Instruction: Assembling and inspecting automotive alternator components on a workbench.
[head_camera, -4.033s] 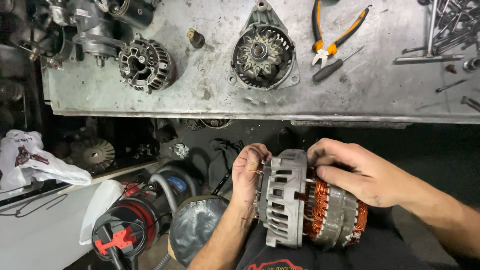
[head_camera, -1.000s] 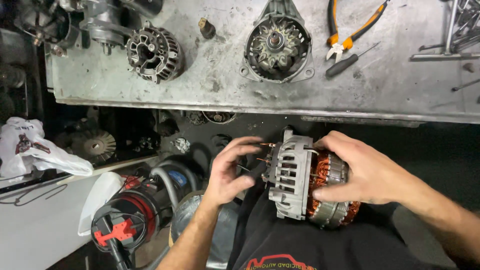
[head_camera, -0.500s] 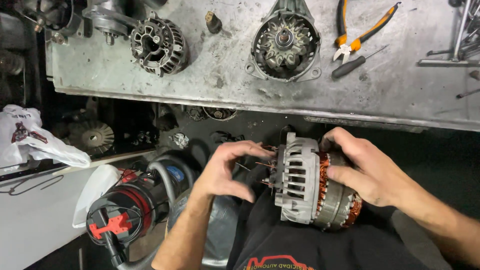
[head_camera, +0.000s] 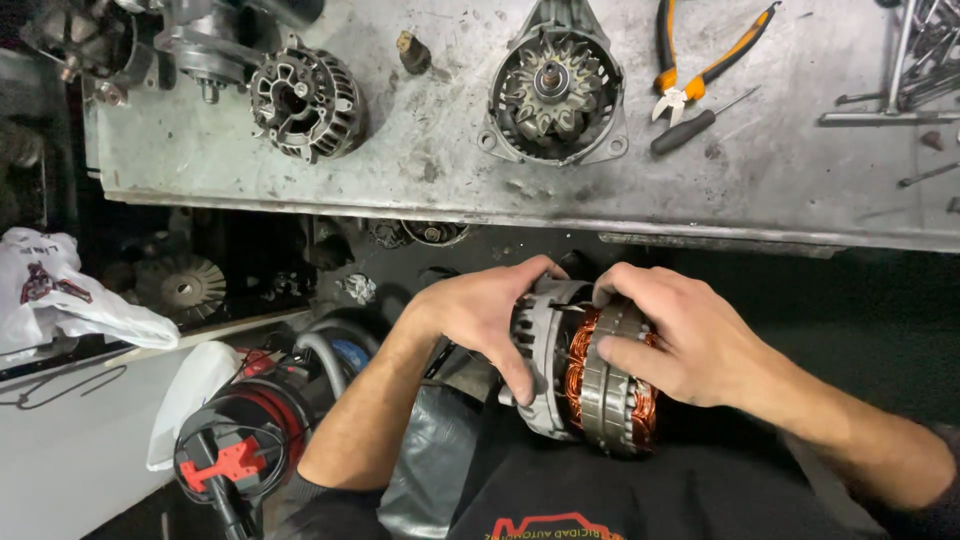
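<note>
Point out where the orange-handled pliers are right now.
In the head view, the orange-handled pliers lie at the upper right of the metal workbench, right of the round alternator housing and just above a black-handled screwdriver.

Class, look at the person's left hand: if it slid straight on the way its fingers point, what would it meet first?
The left hand points rightward across the grey metal alternator housing with copper windings, which it already touches. Beyond that, probably the right hand gripping the other side; depth is unclear.
</note>
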